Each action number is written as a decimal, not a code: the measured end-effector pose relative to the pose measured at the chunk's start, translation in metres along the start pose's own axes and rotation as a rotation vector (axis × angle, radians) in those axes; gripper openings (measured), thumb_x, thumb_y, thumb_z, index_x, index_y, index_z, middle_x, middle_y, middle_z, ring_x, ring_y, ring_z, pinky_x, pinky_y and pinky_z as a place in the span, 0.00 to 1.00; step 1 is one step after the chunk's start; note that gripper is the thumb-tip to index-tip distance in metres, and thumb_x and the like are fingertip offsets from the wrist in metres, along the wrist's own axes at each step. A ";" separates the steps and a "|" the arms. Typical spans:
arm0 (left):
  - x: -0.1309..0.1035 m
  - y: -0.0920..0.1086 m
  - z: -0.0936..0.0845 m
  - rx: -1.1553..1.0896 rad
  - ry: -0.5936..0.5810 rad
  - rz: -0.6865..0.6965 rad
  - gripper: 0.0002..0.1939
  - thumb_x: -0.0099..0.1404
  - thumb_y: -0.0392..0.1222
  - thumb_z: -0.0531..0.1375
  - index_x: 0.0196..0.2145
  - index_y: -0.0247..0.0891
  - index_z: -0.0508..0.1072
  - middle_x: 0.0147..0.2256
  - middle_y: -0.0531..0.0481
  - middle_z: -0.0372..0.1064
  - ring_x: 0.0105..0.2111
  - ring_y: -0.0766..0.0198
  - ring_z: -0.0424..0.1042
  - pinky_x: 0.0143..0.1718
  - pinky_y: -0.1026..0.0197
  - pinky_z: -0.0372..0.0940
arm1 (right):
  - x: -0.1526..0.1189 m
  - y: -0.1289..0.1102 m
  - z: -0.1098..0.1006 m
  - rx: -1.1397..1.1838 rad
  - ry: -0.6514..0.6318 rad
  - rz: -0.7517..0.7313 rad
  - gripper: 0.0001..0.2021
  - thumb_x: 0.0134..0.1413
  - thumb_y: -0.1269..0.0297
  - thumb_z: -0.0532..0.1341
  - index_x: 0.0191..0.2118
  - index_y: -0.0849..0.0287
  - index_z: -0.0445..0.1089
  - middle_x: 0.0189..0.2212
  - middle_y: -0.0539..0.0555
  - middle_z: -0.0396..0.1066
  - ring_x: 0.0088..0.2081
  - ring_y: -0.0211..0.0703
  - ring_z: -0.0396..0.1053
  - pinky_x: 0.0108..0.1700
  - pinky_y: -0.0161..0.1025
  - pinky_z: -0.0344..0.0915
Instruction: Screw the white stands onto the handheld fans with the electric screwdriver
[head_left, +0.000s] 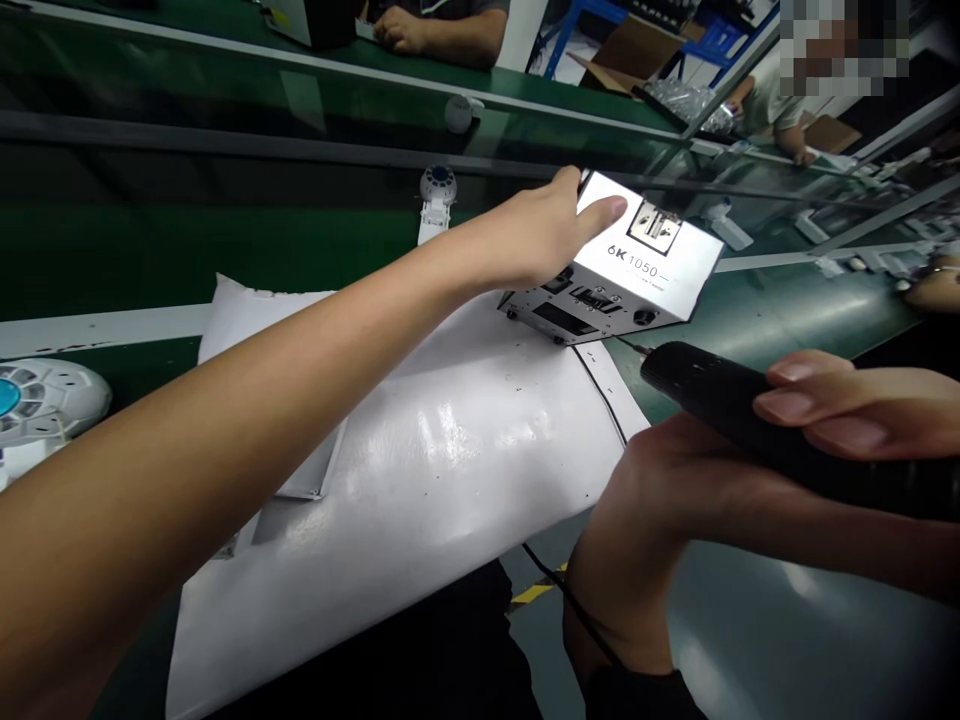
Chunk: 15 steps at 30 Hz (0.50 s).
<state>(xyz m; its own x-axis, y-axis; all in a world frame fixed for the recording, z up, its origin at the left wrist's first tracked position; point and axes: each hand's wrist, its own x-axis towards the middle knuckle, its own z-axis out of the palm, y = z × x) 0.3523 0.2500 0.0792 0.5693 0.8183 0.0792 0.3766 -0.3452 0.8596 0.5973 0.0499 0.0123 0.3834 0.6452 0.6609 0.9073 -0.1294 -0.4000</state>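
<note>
My left hand (559,225) grips the left edge of a silver screw feeder (690,260), its thumb lying on the top face. "6K 1050" is printed on that face beside a square opening. In my right hand (847,420) is a black electric screwdriver (712,390), its thin bit pointing left at the feeder's lower front edge. Whether the bit touches the feeder I cannot tell. Under and in front of the feeder lies a glossy white sheet (450,450). A black cable (604,390) runs across it near the right edge.
White round-headed devices stand at the left (67,390) and behind my forearm (437,190). Across the green conveyor line (135,235) rests a co-worker's hand (405,30). Another person (780,110) works at the far right. Yellow-black tape (536,590) marks the floor.
</note>
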 end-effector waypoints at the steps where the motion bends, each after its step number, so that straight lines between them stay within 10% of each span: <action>1: 0.000 0.000 0.000 0.014 -0.005 -0.002 0.30 0.80 0.62 0.54 0.67 0.39 0.68 0.63 0.40 0.71 0.64 0.35 0.67 0.58 0.51 0.66 | 0.002 -0.021 0.011 0.017 0.202 -0.025 0.49 0.46 0.42 0.05 0.63 0.27 0.48 0.45 0.61 0.58 0.47 0.57 0.76 0.39 0.66 0.79; 3: 0.000 0.001 0.001 0.058 -0.021 -0.003 0.30 0.82 0.61 0.51 0.69 0.37 0.66 0.65 0.39 0.69 0.64 0.37 0.67 0.58 0.51 0.66 | 0.004 -0.067 0.039 0.026 0.466 -0.024 0.49 0.50 0.50 0.04 0.60 0.34 0.51 0.36 0.57 0.55 0.42 0.53 0.76 0.45 0.65 0.80; 7: -0.002 0.004 0.000 0.099 -0.028 0.005 0.30 0.82 0.61 0.49 0.67 0.36 0.66 0.65 0.38 0.69 0.63 0.38 0.69 0.59 0.51 0.65 | 0.008 -0.126 0.075 0.143 0.595 -0.075 0.34 0.65 0.47 0.15 0.45 0.43 0.56 0.30 0.53 0.52 0.35 0.47 0.74 0.48 0.61 0.81; 11: -0.005 0.004 0.000 0.086 -0.019 0.011 0.29 0.81 0.61 0.49 0.66 0.40 0.68 0.63 0.40 0.72 0.60 0.41 0.71 0.54 0.54 0.67 | 0.020 -0.125 0.079 0.484 0.659 -0.235 0.29 0.75 0.44 0.28 0.34 0.48 0.59 0.28 0.49 0.55 0.28 0.36 0.69 0.37 0.46 0.78; 15: -0.007 0.003 -0.001 0.061 -0.013 0.043 0.27 0.79 0.62 0.51 0.64 0.44 0.71 0.60 0.42 0.75 0.57 0.43 0.74 0.49 0.56 0.67 | 0.032 -0.118 0.081 0.925 0.714 -0.398 0.27 0.77 0.65 0.36 0.31 0.57 0.66 0.26 0.45 0.59 0.26 0.25 0.66 0.35 0.34 0.68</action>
<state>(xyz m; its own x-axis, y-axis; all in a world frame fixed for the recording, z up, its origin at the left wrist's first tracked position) 0.3487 0.2434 0.0815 0.5951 0.7963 0.1085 0.3954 -0.4076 0.8231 0.4880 0.1469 0.0289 0.3805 -0.0758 0.9217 0.6302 0.7507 -0.1984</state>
